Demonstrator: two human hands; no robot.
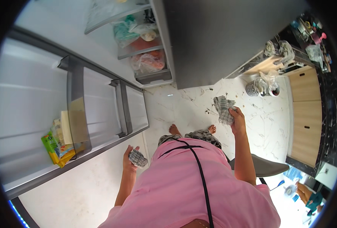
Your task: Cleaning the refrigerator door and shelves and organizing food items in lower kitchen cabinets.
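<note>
My right hand (238, 121) is closed on a grey-and-white checked cloth (224, 108), which hangs loosely crumpled out over the floor. A second checked cloth (139, 158), bunched small, is in my left hand (129, 159), low by the edge of the open fridge door (96, 91). Neither hand touches the fridge. On the door's shelf stand green and yellow packets (55, 148) and a cream-coloured box (66, 127). Inside the fridge, plastic bags with green (126, 32) and reddish contents (149, 60) lie on the shelves.
Dark crumbs lie scattered on the marbled floor (191, 100). A woven basket (255, 87) holding plastic bags stands by wooden cabinets (304, 114) on the right. A grey chair seat (261, 165) is close at my right side. Another person (310, 195) is at the lower right.
</note>
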